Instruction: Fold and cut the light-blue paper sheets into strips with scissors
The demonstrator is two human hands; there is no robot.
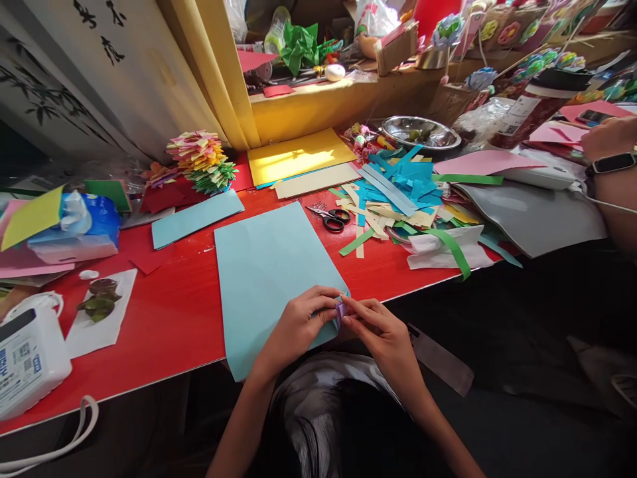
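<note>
Between my two hands, just over the table's front edge, is a small folded piece of purple paper (pixel 340 312). My left hand (pixel 309 318) pinches it from the left, thumb and fingers pressed together. From the right, my right hand (pixel 381 326) grips its other side with the fingertips. Beneath and behind my left hand lies a large light-blue sheet of paper (pixel 269 259), its near edge reaching past the table edge. The fingers hide part of the purple piece, so its exact folds cannot be made out.
Black-handled scissors (pixel 332 217) lie behind the blue sheet, beside a heap of cut paper strips (pixel 398 189). A steel dish (pixel 423 133), a lidded cup (pixel 542 106) and a folded-paper stack (pixel 204 159) stand farther back. Another person's hand (pixel 610 136) is at right. A white device (pixel 32 362) sits left.
</note>
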